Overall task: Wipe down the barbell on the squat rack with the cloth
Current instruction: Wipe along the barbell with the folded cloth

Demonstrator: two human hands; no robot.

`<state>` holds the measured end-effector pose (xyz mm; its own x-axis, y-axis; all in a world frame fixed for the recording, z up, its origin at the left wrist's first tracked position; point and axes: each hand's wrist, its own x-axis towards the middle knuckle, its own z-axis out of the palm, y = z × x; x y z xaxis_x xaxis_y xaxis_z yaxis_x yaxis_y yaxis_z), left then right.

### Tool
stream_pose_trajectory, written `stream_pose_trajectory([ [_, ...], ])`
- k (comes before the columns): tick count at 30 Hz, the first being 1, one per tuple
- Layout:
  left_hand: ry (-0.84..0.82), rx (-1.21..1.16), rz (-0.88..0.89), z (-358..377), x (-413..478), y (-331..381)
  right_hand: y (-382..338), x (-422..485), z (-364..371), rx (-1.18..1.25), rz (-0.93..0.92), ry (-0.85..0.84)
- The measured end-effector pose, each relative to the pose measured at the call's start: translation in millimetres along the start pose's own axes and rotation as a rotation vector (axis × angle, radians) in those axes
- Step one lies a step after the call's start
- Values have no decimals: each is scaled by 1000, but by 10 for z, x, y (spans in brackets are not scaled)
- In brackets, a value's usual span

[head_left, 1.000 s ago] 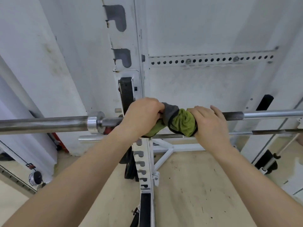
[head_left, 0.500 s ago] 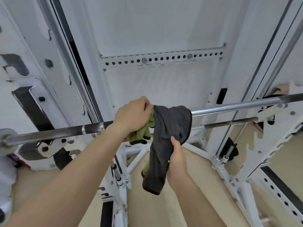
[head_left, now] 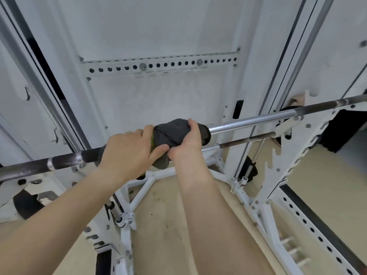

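Head view: a white wall point(head_left: 158, 26) fills the upper part of the scene, crossed by a white perforated strip point(head_left: 158, 65) fixed with two bolts. The white squat rack point(head_left: 256, 62) stands against it, with uprights on both sides and a braced base frame point(head_left: 143, 187) resting on a beige floor point(head_left: 168, 235) marked with dark scuffs. A perforated rail of the rack point(head_left: 309, 229) runs across the lower right.

The barbell point(head_left: 258, 121) crosses the scene at a slant, lower on the left and higher on the right; its left stretch is dark and its right stretch is bright metal. A thinner bar point(head_left: 244, 140) lies just below and behind it.

The cloth point(head_left: 174, 133), dark grey with a sliver of green at its left edge, is bunched around the barbell near the middle of the shaft, a loose end hanging just beneath.

The left hand point(head_left: 129, 151) is curled over the bar right beside the cloth, fingers wrapped across the top and thumb touching the fabric's lower edge. The right hand point(head_left: 188, 141) is clenched on the cloth, pressing it round the bar from the front, fingers over the top. The two hands sit close together, both forearms bare.
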<state>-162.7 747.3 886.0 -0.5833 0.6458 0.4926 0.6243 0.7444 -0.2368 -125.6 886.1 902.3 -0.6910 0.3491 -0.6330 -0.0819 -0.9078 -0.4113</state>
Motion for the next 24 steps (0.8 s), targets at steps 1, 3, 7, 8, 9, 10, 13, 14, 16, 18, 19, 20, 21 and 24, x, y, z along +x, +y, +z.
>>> stream_pose_trajectory([
  [1, 14, 24, 4, 30, 52, 75, -83, 50, -9, -16, -19, 5],
  [3, 13, 23, 27, 60, 169, 219, -274, 156, -56, -17, -66, 28],
  [7, -52, -30, 64, 24, 276, 276, -362, 220, -65, -16, -175, 90],
  [8, -53, -49, 55, 19, 259, 241, -307, 221, -48, -16, -206, 112],
  [9, -51, -68, 42, 20, 233, 201, -236, 198, -25, -24, -221, 118],
  [10, -49, -96, 25, 18, 211, 176, -154, 168, -15, -40, -227, 102],
  [13, -32, -210, -5, 6, 208, 166, 17, 78, -57, -97, -187, -10],
  [14, -22, -247, 18, 8, 221, 180, 19, 52, -101, -116, -172, -53],
  [16, -20, -259, 90, 15, 257, 207, -55, -50, -215, -131, -168, -135],
  [18, -59, -228, 101, 3, 321, 259, -175, -173, -364, -128, -253, -205],
  [19, -88, -225, 85, 0, 365, 304, -222, -271, -438, -139, -332, -218],
  [20, -115, -224, 69, -3, 418, 363, -247, -331, -513, -186, -433, -209],
  [21, -132, -220, 58, -2, 475, 429, -243, -388, -572, -267, -566, -192],
  [24, -137, -184, 57, 6, 641, 627, -162, -386, -719, -841, -1157, 74],
])
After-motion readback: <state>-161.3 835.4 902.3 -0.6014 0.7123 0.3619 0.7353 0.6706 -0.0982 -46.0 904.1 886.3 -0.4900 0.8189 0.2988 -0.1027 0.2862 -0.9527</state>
